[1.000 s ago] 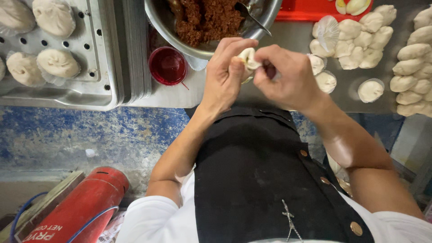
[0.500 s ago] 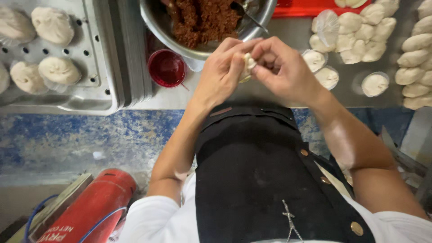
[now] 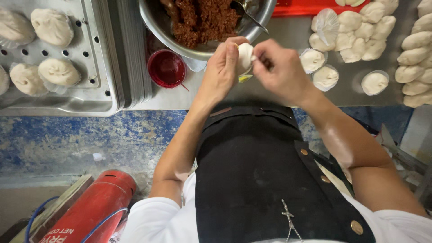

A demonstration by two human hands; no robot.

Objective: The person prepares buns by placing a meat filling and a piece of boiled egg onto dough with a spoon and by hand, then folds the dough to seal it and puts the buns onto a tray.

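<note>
Steel counter (image 3: 252, 96); dough bun (image 3: 245, 56) between both hands.

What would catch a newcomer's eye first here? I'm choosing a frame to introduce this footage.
Dead centre, the left hand and right hand pinch a small white dough bun between them, above the steel counter. Just behind sits a metal bowl of dark reddish-brown filling. At far left, shaped buns rest on a perforated metal tray.
</note>
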